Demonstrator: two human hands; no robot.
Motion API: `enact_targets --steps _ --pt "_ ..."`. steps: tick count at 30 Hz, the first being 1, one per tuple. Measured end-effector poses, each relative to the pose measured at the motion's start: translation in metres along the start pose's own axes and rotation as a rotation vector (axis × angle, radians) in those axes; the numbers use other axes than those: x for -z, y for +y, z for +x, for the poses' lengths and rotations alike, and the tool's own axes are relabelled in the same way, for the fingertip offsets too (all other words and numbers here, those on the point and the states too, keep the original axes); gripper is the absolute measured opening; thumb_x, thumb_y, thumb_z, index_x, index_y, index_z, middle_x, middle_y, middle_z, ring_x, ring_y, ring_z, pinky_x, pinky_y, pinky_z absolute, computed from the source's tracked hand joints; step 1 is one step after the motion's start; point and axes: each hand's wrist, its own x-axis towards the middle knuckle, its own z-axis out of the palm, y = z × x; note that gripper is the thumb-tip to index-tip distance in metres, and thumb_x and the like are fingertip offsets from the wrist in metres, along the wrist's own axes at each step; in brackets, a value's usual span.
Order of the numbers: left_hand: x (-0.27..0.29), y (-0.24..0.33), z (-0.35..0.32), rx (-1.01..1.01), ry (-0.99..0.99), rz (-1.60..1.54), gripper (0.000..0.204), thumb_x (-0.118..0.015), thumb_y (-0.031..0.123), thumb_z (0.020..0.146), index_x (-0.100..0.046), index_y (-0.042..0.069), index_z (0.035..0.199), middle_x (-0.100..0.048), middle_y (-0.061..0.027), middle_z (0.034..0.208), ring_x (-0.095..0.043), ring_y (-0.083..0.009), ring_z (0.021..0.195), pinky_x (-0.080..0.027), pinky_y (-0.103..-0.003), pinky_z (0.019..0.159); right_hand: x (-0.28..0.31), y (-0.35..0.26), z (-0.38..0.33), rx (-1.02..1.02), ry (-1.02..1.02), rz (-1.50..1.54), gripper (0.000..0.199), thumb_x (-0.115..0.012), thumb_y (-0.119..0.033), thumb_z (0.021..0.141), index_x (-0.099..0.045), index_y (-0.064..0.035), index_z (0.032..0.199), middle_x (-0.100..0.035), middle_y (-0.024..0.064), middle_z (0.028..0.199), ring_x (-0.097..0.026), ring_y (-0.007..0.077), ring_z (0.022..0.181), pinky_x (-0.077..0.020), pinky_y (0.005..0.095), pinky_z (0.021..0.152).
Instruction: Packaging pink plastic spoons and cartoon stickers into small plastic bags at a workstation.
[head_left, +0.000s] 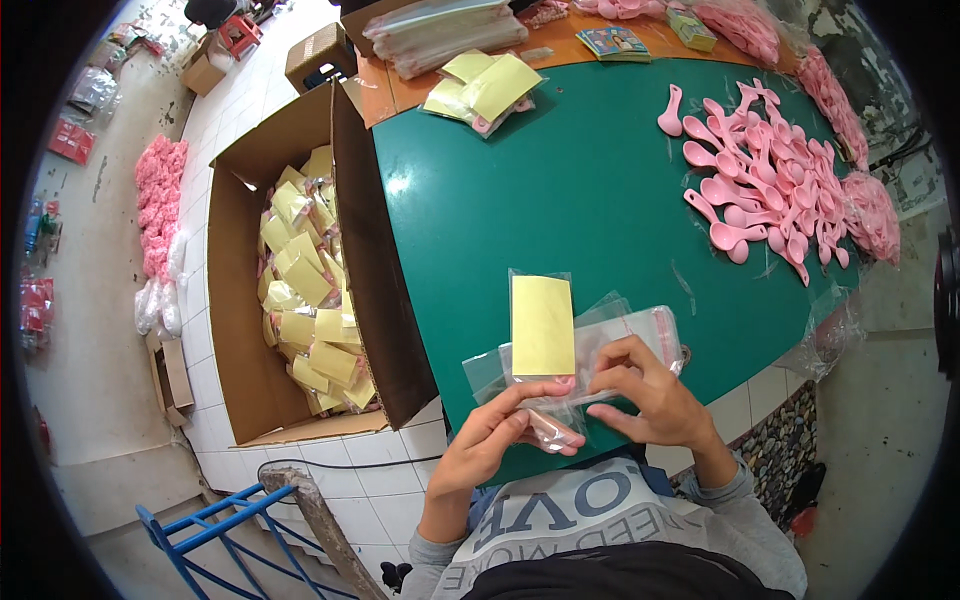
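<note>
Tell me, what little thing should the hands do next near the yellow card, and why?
Perhaps the right hand should gently pinch the clear plastic beside the left hand. Its finger and thumb look parted and close to that plastic, while the left hand sits by the lower end of the yellow card, with plastic over some fingers.

- Left hand point(487, 432) grips the lower end of a bag with a yellow card point(543, 325).
- Right hand point(655, 398), fingers bent, is over clear sleeves point(652, 325).
- Pink spoons point(765, 185) lie heaped on the green table point(590, 190).
- Box point(385, 290) holds bagged cards point(303, 272).
</note>
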Motion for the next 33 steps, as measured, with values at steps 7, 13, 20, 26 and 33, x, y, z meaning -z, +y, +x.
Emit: enact_targets --steps 7,13,20,26,33 --pt "0.003 -0.012 -0.005 -0.071 -0.048 -0.086 0.036 -0.029 0.011 0.094 -0.038 -0.006 0.125 -0.061 -0.0197 0.102 -0.059 -0.0273 0.102 -0.044 -0.033 0.087 -0.014 -0.008 0.003 0.011 0.05 -0.048 0.032 -0.07 -0.001 0.067 -0.058 -0.0076 0.096 -0.044 0.0093 0.1 -0.055 0.0213 0.08 -0.048 0.0297 0.067" --pt "0.004 -0.022 -0.005 -0.23 -0.127 -0.07 0.033 -0.03 0.013 0.094 -0.041 -0.002 0.12 -0.059 -0.0231 0.105 -0.06 -0.0274 0.099 -0.045 -0.035 0.085 -0.02 -0.009 0.002 -0.007 0.144 -0.021 0.027 -0.069 0.003 0.067 -0.057 -0.0055 0.09 -0.045 0.0107 0.1 -0.055 0.0225 0.081 -0.0475 0.0304 0.069" --pt "-0.008 -0.021 -0.006 -0.206 0.281 0.341 0.028 -0.043 -0.005 0.087 -0.039 0.0 0.114 -0.059 -0.0154 0.097 -0.062 -0.0214 0.087 -0.054 -0.031 0.067 -0.002 -0.003 -0.003 -0.057 0.134 0.148 0.018 -0.067 0.003 0.072 -0.056 -0.0023 0.086 -0.046 0.0106 0.1 -0.054 0.0188 0.083 -0.0478 0.0293 0.072" --pt "-0.012 -0.024 0.002 -0.198 0.359 0.606 0.012 -0.056 -0.005 0.083 -0.052 -0.004 0.095 -0.055 -0.0096 0.093 -0.06 -0.0147 0.083 -0.057 -0.025 0.065 0.003 -0.005 -0.007 -0.236 0.041 0.402 0.01 -0.062 -0.001 0.079 -0.054 0.0007 0.085 -0.046 0.0098 0.101 -0.055 0.0147 0.087 -0.05 0.0257 0.073" --pt "-0.018 -0.028 0.002 -0.24 0.493 0.727 0.006 -0.057 -0.003 0.082 -0.055 -0.005 0.087 -0.054 -0.0083 0.089 -0.057 -0.0121 0.079 -0.057 -0.025 0.065 -0.016 -0.01 -0.004 -0.553 0.166 0.709 0.009 -0.056 -0.004 0.087 -0.049 0.0026 0.087 -0.059 0.0085 0.081 -0.062 0.0119 0.071 -0.0511 0.0222 0.063"
